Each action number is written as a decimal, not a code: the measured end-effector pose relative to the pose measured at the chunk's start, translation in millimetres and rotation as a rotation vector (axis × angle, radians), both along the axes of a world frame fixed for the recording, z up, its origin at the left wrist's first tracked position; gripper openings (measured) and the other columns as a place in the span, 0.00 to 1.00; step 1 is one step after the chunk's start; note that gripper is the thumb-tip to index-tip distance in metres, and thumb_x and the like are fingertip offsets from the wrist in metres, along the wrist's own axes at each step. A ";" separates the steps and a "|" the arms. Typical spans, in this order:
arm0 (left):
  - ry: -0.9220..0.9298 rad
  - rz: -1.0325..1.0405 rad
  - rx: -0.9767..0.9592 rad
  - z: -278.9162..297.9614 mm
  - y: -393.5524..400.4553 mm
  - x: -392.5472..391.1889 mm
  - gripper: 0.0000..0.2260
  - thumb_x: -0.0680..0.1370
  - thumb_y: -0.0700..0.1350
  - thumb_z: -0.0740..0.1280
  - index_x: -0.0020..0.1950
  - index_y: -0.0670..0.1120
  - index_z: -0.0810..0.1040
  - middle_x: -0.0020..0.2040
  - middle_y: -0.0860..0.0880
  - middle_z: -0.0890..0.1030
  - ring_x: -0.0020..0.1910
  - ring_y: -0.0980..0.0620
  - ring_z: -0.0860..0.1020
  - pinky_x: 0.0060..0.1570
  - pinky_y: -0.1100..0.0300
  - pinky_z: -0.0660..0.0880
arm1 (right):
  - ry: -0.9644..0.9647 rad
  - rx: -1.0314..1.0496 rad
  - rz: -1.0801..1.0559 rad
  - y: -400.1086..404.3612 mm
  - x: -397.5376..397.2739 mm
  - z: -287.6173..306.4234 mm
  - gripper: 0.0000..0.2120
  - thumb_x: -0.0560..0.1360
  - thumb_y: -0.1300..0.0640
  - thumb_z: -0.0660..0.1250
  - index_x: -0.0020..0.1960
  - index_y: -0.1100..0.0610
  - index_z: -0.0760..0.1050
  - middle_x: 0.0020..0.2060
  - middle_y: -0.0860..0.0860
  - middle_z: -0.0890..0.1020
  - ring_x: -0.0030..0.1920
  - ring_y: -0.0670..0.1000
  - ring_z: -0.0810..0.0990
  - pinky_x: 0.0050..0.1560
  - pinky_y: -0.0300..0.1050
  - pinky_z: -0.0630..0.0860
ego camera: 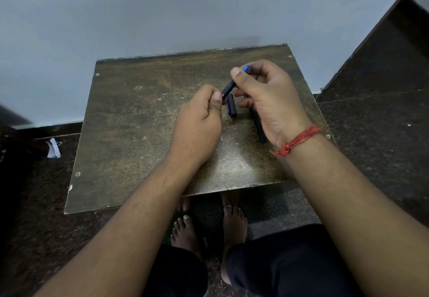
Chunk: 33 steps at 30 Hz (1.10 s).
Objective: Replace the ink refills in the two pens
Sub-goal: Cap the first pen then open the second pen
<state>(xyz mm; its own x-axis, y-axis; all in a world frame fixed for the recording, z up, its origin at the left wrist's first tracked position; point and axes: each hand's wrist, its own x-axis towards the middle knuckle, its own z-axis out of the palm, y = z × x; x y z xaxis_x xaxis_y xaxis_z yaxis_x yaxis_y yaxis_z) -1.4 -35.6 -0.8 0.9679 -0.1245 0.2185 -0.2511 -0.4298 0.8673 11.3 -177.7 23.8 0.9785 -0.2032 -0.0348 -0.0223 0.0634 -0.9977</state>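
Your left hand (199, 120) and right hand (262, 92) both pinch one pen (228, 88). It looks light, stiff and smooth; grip the barrel ends firmly when twisting.

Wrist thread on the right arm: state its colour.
Red, a knotted wrist thread beside the right hand; head view.

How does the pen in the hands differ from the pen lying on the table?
The held pen is lifted and tilted, gripped by both the left hand and right hand; the table pen lies flat, partly hidden by the right hand. The held pen shows a blue tip; the other looks black. Both are slim and dark.
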 end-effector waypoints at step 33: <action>0.022 0.000 -0.013 1.2 -1.2 -1.5 0.12 0.85 0.47 0.56 0.49 0.43 0.75 0.30 0.52 0.74 0.25 0.62 0.73 0.24 0.72 0.65 | 0.047 0.223 0.005 -5.7 -0.6 4.6 0.12 0.74 0.69 0.64 0.53 0.59 0.80 0.49 0.56 0.87 0.45 0.50 0.85 0.43 0.45 0.80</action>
